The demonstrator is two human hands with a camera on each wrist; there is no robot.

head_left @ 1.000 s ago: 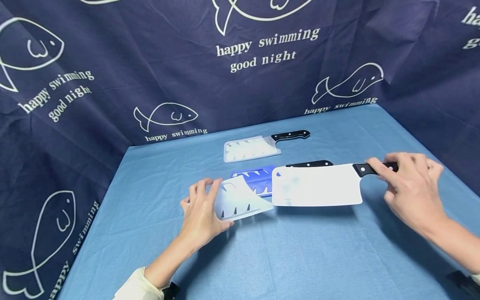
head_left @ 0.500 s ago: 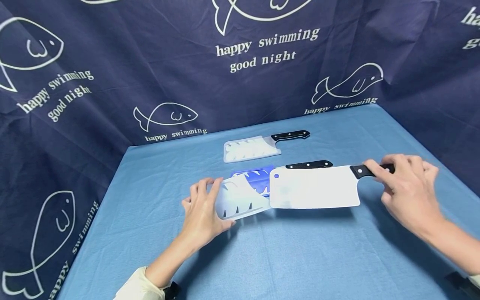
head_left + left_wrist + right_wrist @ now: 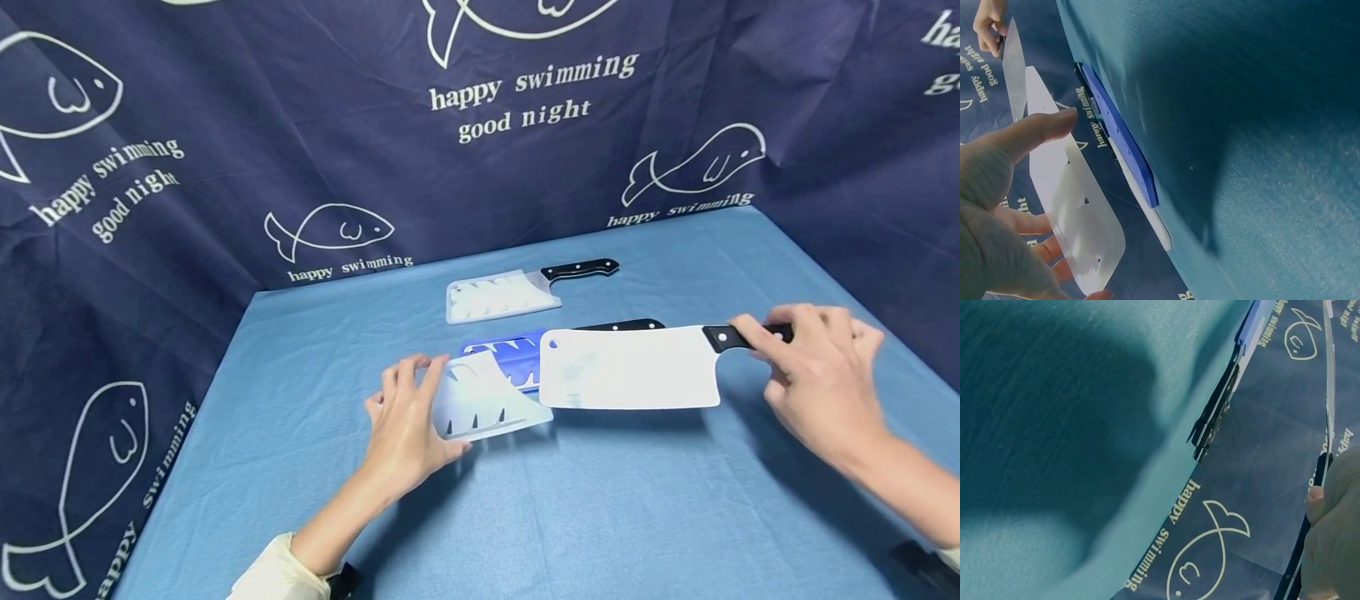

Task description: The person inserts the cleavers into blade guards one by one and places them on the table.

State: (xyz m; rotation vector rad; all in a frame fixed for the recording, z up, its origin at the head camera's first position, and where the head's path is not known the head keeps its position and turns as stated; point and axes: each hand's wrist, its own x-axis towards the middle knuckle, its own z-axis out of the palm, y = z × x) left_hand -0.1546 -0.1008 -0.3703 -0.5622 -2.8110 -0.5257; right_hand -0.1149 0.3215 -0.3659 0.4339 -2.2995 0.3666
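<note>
My left hand (image 3: 412, 412) holds a translucent white knife sheath (image 3: 487, 398) by its upper and lower edges, thumb below and fingers above, over the table. Small slots run along the sheath, and its mouth faces right. My right hand (image 3: 828, 375) grips the black handle of a cleaver (image 3: 630, 368), its broad, bright blade level and pointing left. The blade's left end is close to the sheath's mouth; whether they touch I cannot tell. In the left wrist view, the sheath (image 3: 1075, 194) appears tilted above the cloth, with the cleaver blade (image 3: 1015, 72) beyond it.
Behind the held things lies a second knife in a blue sheath (image 3: 517, 354), partly hidden, its black handle (image 3: 637, 324) showing. Farther back rests a cleaver in a white sheath (image 3: 498, 298). Blue cloth covers the table (image 3: 600, 508); a dark fish-print curtain (image 3: 360, 125) hangs around it.
The cleaver has shifted slightly left, dipping and then rising a little. The sheath in my left hand has moved slightly right. Both grips stay the same.
</note>
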